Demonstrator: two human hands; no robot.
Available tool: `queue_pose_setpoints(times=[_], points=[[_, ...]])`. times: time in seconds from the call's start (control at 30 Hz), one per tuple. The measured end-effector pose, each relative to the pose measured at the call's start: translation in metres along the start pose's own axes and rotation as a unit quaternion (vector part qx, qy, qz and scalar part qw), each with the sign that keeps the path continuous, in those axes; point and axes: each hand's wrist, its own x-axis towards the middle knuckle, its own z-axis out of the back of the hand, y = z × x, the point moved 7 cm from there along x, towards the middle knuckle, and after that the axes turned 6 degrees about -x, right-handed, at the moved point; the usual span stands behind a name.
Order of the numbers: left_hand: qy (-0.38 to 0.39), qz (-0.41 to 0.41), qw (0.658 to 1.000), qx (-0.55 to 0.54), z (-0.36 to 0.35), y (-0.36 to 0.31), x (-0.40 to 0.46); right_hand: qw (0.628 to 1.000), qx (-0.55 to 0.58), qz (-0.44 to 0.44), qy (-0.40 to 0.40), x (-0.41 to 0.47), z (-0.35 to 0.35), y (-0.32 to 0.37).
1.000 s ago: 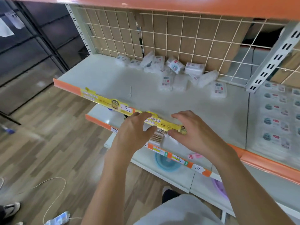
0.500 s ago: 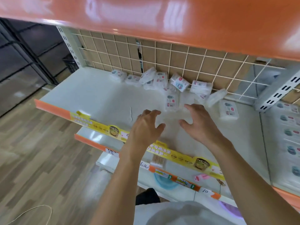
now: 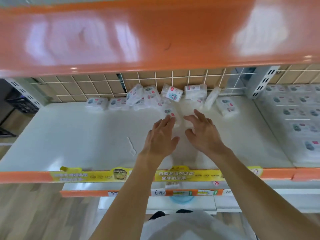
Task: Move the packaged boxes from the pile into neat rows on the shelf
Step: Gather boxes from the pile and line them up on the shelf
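A white shelf (image 3: 72,135), smooth and matte, runs across the view, with an orange front lip carrying a glossy yellow price strip (image 3: 121,175) whose print is mostly smeared by motion. Above it, a glossy orange upper shelf edge (image 3: 155,37) fills the top of the frame and hides everything higher; pale reflections blur across it. Behind the shelf stands a white wire grid (image 3: 103,87) over brown cardboard-coloured backing.

At far left a dark crate-like shape is cut off by the frame edge and hard to read. Against the grid lies the pile of packaged boxes (image 3: 150,97): small rectangular packs in clear, shiny wrap with white contents and small red and grey labels, some flat, some tipped on edge or leaning on the wire. Their lettering is too blurred to read. One pack (image 3: 168,112) lies flat in front of the pile, just beyond the fingertips.

The left hand (image 3: 161,135) reaches over the shelf, fingers straight and together, holding nothing; whether its tips touch that pack cannot be told. The right hand (image 3: 202,130) is just beside it, fingers spread and slightly bent, also holding nothing.

To the right, past a slotted grey metal upright (image 3: 263,82), rows of similar flat packs (image 3: 297,111) lie neatly on the neighbouring shelf, softened by blur and cut off at the frame edge.
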Motion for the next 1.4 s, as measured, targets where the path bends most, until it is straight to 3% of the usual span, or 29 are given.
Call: queue_pose_setpoints(times=[0.27, 0.43, 0.67, 0.87, 0.97, 1.1, 1.27, 1.4], points=[[-0.071, -0.001, 0.997, -0.027, 0.019, -0.008, -0.014, 0.983, 0.080, -0.067, -0.154, -0.012, 0.011, -0.016], [-0.108, 0.038, 0.990, -0.079, 0.029, 0.010, -0.009, 0.976, 0.086, -0.126, -0.158, -0.019, 0.005, -0.028], [-0.019, 0.021, 0.998, -0.058, 0.028, 0.017, 0.008, 0.988, -0.018, -0.131, -0.075, -0.008, -0.006, -0.014], [0.022, 0.049, 0.996, -0.067, 0.029, 0.025, 0.010, 0.982, -0.002, -0.100, -0.158, 0.000, -0.007, -0.016], [0.020, 0.080, 0.994, -0.075, 0.034, 0.035, 0.009, 0.964, 0.152, -0.088, -0.200, -0.007, 0.005, -0.016], [0.027, 0.122, 0.988, -0.091, 0.038, 0.043, 0.003, 0.852, 0.473, -0.175, -0.142, -0.018, 0.003, -0.020], [0.021, 0.134, 0.982, -0.134, 0.041, 0.049, -0.002, 0.845, 0.487, -0.179, -0.129, -0.024, 0.006, -0.025], [0.027, 0.170, 0.951, -0.258, 0.039, 0.063, -0.007, 0.851, 0.483, -0.191, -0.081, -0.030, 0.002, -0.026]])
